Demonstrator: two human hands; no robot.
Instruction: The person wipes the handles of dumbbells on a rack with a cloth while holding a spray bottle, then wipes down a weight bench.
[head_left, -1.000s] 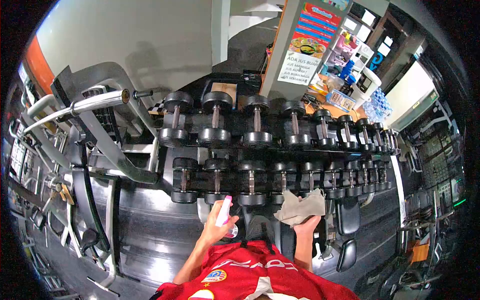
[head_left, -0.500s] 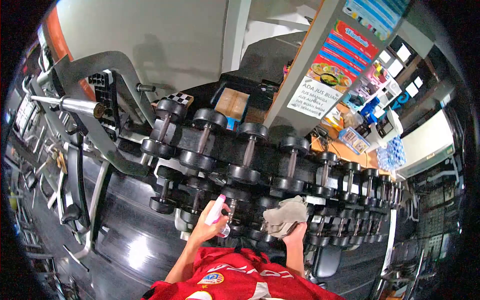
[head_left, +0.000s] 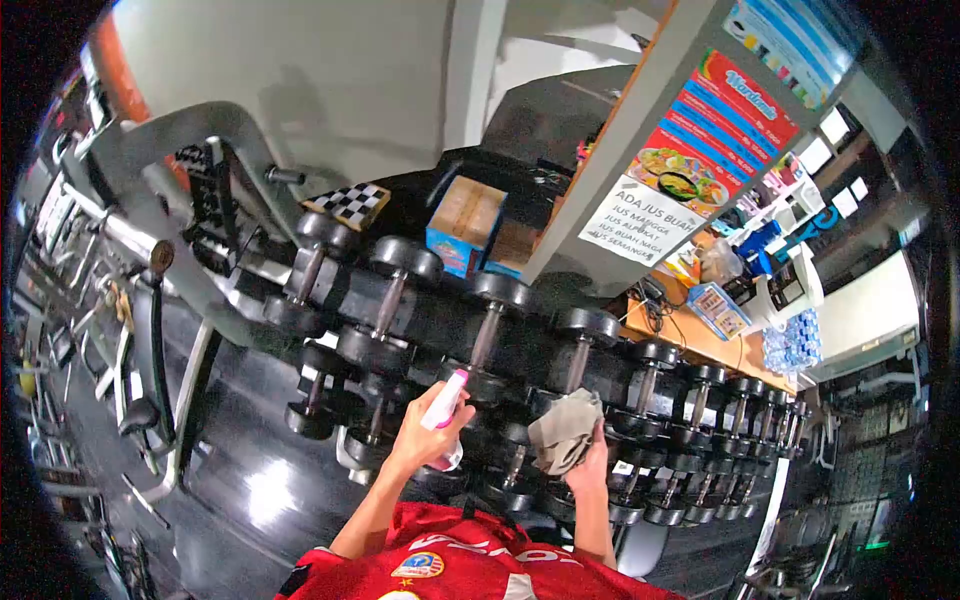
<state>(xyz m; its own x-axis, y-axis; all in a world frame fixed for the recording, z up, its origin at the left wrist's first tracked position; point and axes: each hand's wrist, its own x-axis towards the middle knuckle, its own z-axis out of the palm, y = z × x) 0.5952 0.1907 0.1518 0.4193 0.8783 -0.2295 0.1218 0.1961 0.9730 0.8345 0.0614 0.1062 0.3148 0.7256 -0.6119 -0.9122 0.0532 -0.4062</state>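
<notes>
In front of my body, my left hand [head_left: 425, 435] is wrapped round a spray bottle [head_left: 443, 402] with a white and pink head, tilted up to the right. To its right, my right hand [head_left: 592, 465] grips a crumpled grey-beige cloth [head_left: 566, 432]. Both hands are in front of a two-tier rack of black dumbbells. The bottle's head is close to an upper-row dumbbell [head_left: 487, 335] with a metal handle. Near the cloth is another upper-row dumbbell [head_left: 580, 350]. My hands partly hide the lower row.
A grey weight machine [head_left: 185, 150] stands at the left. Behind the rack are a cardboard box [head_left: 468, 205], a chequered board [head_left: 348, 204] and a pillar with a menu poster [head_left: 700, 130]. A wooden counter [head_left: 690, 345] holds various items at the right.
My left hand has risen slightly with the spray bottle. My right hand still holds the cloth, now turned more upright. The camera view has shifted and tilted a little.
</notes>
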